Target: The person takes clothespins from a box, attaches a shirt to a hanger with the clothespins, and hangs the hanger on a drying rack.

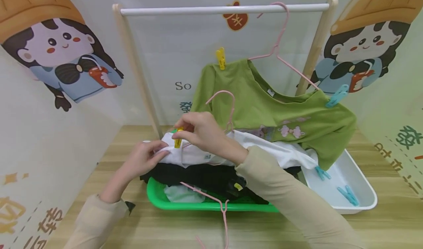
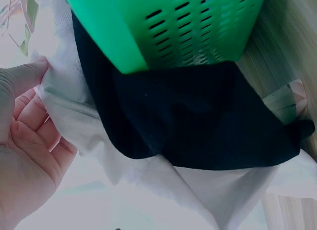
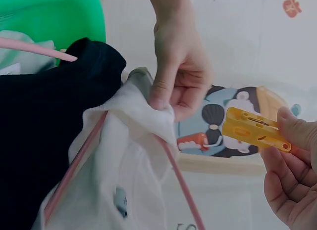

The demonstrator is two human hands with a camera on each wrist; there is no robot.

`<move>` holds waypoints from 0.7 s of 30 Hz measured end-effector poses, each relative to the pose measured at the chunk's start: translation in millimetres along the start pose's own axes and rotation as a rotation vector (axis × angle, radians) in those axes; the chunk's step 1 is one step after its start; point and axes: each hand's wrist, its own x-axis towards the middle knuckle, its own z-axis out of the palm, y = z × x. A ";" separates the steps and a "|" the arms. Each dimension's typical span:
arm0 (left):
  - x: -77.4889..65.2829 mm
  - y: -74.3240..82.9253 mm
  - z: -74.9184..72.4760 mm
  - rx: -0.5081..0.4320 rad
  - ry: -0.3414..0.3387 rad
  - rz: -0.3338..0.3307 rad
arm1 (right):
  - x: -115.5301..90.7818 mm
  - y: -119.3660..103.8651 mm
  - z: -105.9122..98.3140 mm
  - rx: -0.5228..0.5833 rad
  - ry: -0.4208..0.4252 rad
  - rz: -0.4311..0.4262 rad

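Observation:
My left hand (image 1: pixel 143 159) pinches the shoulder edge of a white shirt (image 1: pixel 249 139), which lies over a pink hanger (image 1: pixel 228 105). Between thumb and fingers, my right hand (image 1: pixel 206 135) holds a yellow clothespin (image 1: pixel 178 140). In the right wrist view the clothespin (image 3: pixel 255 130) is apart from the cloth, beside the left hand (image 3: pixel 181 67). Inside the white fabric (image 3: pixel 131 141) the hanger's pink arms run down from the shoulder. Seen from the left wrist, the left thumb and fingers (image 2: pixel 29 131) hold the white cloth next to a black garment (image 2: pixel 193 116).
A green basket (image 1: pixel 158 195) holds clothes, with another pink hanger (image 1: pixel 224 219) at its front. Behind, a green shirt (image 1: pixel 238 91) hangs from a rack bar (image 1: pixel 185 10), with yellow and blue clothespins on its shoulders. Blue clothespins (image 1: pixel 348 195) lie in a white tray (image 1: pixel 370 197).

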 end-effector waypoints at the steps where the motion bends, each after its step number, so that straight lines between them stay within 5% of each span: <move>1: 1.1 -0.1 0.3 -0.003 0.001 0.002 | 3.7 1.4 3.6 -0.008 -0.008 0.005; 21: -6.4 -0.5 -2.6 -0.033 0.031 -0.015 | 22.1 9.0 36.8 -0.139 -0.137 0.042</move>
